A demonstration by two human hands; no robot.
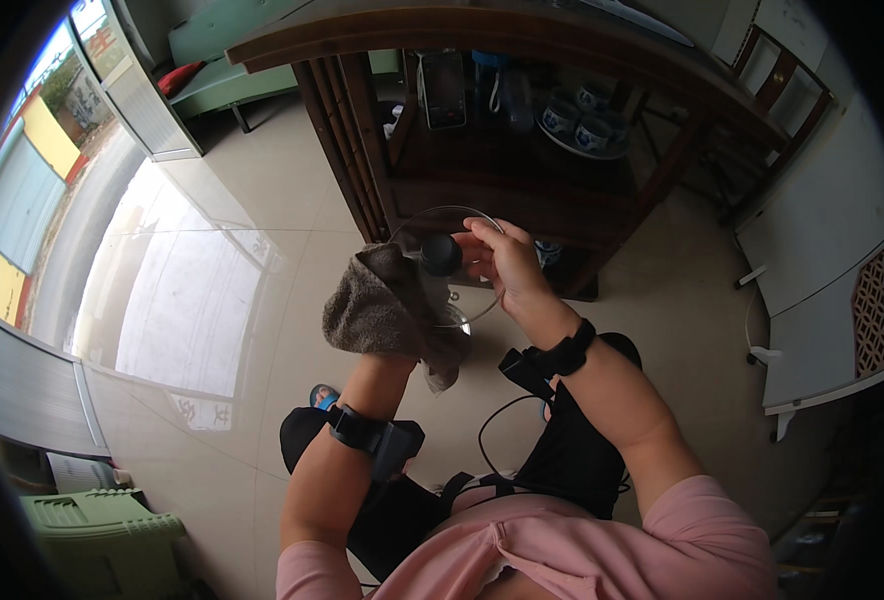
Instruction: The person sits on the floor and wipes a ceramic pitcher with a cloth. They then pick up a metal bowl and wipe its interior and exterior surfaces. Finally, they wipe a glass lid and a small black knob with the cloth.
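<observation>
A round clear glass lid (473,304) with a metal rim and a black knob (440,255) is held up in front of the dark wooden cabinet. My right hand (508,259) grips its rim at the right, thumb on the edge and fingers beside the knob. A grey-brown towel (370,307) covers my left hand, whose fingers are hidden; the cloth lies against the lid's left side and hangs down below it. Part of a shiny metal object (458,321) shows on the floor behind the lid.
The dark wooden cabinet (502,191) holds a phone (444,90), a bottle with a blue cap (490,75) and a round tray (588,152) of blue-and-white cups (560,116). A green bench (239,84) stands at upper left, a green plastic stool (100,525) at lower left, white panels (809,300) at right.
</observation>
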